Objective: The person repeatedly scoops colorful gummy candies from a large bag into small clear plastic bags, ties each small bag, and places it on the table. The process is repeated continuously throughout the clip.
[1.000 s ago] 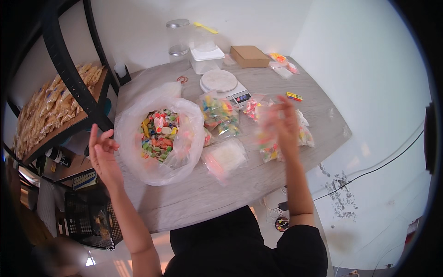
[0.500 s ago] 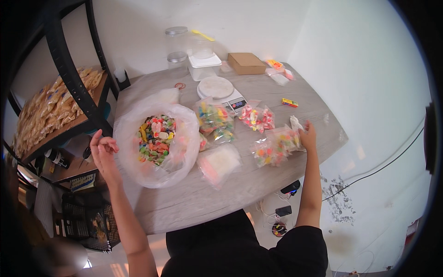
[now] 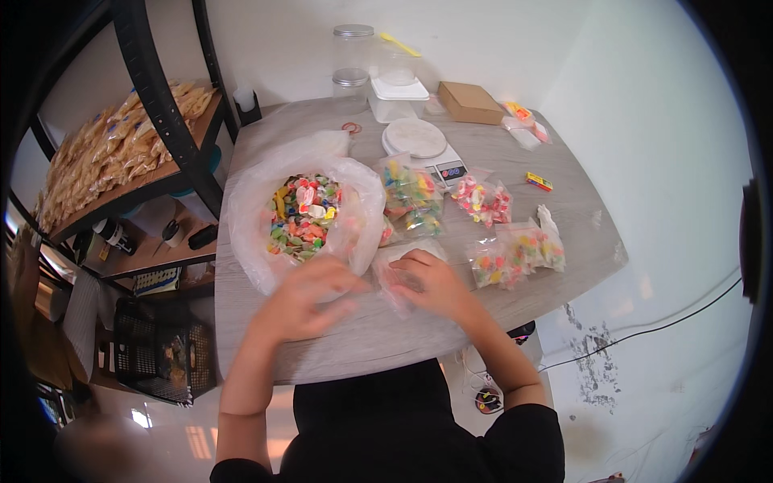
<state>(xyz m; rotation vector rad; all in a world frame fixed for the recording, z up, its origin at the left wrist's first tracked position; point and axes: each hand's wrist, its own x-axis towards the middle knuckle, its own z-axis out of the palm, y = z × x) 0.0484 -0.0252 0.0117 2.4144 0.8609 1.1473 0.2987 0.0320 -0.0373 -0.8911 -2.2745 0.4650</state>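
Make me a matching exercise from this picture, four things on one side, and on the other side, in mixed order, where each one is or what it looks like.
Column one:
1. Right hand
2. Large open plastic bag
3. Scale
4. Cardboard box

Column two:
A. White, with a small dark display
B. Brown, at the back of the table
C. At the flat clear bags
D. Holding loose, many-coloured candies

Right pairs: 1-C, 2-D, 3-A, 4-B
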